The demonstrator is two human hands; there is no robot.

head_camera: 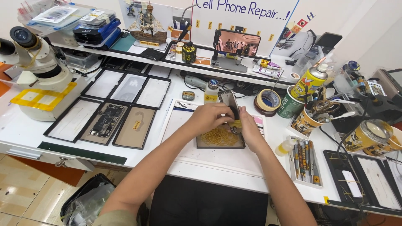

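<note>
Broadly, the white table (217,167) fills the frame, with a microscope (39,71) at the upper left and a row of black trays (104,121) beside it. Near the centre, a shallow tray of yellow rubber bands (220,137) lies under both hands. The left hand (209,117) and right hand (250,132) meet over it, each grip closed on a dark phone (229,102) held upright, tilted, with a yellow band (235,124) around its lower end.

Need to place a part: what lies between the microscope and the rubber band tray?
Head view: six dark-framed trays, between microscope and rubber band tray.
</note>
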